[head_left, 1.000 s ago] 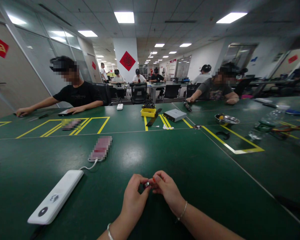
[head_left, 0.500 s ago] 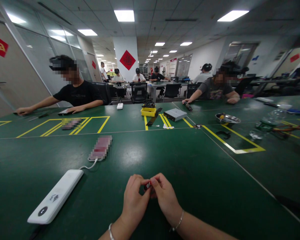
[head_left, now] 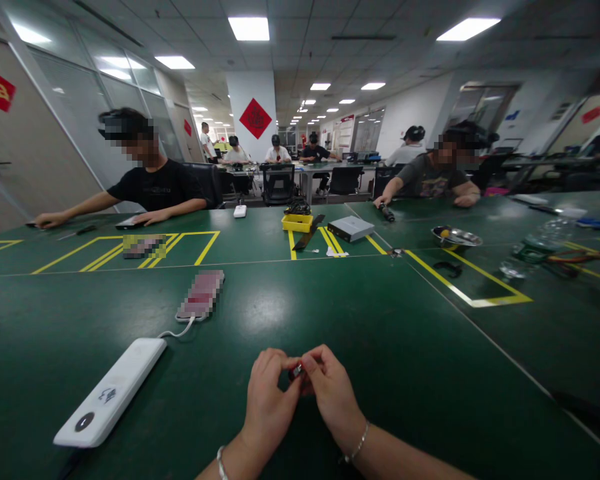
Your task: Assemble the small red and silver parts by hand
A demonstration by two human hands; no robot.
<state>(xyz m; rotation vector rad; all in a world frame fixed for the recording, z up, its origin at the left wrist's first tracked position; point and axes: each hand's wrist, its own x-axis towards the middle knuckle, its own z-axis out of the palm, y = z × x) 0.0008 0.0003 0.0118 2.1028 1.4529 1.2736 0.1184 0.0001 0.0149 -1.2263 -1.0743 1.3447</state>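
Both of my hands meet above the green table (head_left: 260,413) near its front edge. Between their fingertips is a small dark-red and silver object (head_left: 295,371), mostly covered by the fingers, so its kind cannot be made out. My left hand (head_left: 270,393) is closed, with thumb and index finger pinching the object's left side. My right hand (head_left: 333,393) grips it from the right, its thumb pressed close to the shiny part. A white power bank (head_left: 113,393) lies to the left, joined by a short white cable to a blurred phone (head_left: 201,295).
Farther back sit a yellow tray (head_left: 297,225), a grey box (head_left: 351,229) and a metal bowl (head_left: 463,237). A clear bottle (head_left: 545,241) lies at right. Yellow tape outlines (head_left: 480,301) mark the table. Two people (head_left: 153,180) (head_left: 433,170) sit across from me.
My hands stay almost in place, still pinching the small object. Across the table at right, a person's hand has shifted slightly rightward with a dark cylindrical thing.
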